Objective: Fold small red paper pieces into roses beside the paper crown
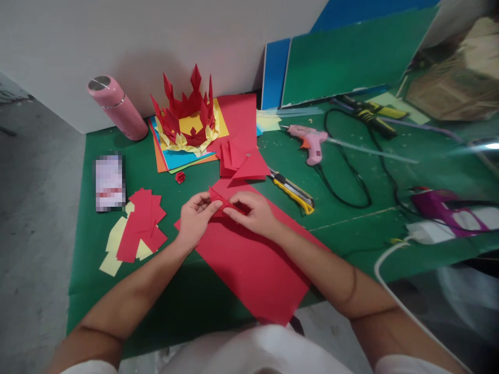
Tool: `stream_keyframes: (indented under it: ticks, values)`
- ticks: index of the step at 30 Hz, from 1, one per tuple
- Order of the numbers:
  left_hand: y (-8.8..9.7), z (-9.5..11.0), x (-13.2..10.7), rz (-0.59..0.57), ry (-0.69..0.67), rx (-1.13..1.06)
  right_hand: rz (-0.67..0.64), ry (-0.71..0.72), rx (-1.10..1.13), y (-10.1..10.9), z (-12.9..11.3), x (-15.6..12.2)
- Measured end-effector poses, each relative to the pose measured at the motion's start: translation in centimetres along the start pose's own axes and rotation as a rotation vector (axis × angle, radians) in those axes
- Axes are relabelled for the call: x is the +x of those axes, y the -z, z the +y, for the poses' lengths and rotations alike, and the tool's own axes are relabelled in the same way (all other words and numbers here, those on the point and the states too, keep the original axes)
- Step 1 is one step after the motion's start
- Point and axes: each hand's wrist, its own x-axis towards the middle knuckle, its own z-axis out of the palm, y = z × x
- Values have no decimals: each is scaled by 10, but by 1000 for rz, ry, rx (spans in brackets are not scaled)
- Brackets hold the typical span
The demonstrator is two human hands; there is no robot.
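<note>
My left hand (195, 218) and my right hand (253, 210) meet over a large red paper sheet (249, 265) on the green table cover (117, 306). Both pinch a small folded red paper piece (223, 201) between fingertips and thumbs. Several folded red triangles (241, 158) lie just beyond the hands. A red and yellow paper crown-like model (187, 117) stands on a stack of coloured sheets at the back.
A pink flask (119, 109) lies at the back left, a phone (110, 182) below it. Cut red and yellow scraps (136, 228) lie left. A yellow utility knife (292, 192), a pink glue gun (310, 140), cables and a purple tool (440, 205) sit right. Green and blue boards (351, 57) lean behind.
</note>
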Motion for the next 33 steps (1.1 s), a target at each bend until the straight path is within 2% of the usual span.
stream_keyframes:
  ticks: [7, 14, 25, 33]
  values:
    - [-1, 1, -2, -31, -35, 22, -19, -30, 19, 1, -4, -1]
    - [-1, 1, -2, -69, -10, 17, -11, -17, 33, 0, -2, -1]
    - [0, 0, -3, -49, -43, 63, -35, -100, 185, 6, -7, 1]
    - [1, 3, -4, -174, -52, 91, -4, -7, 84, 4, -5, 2]
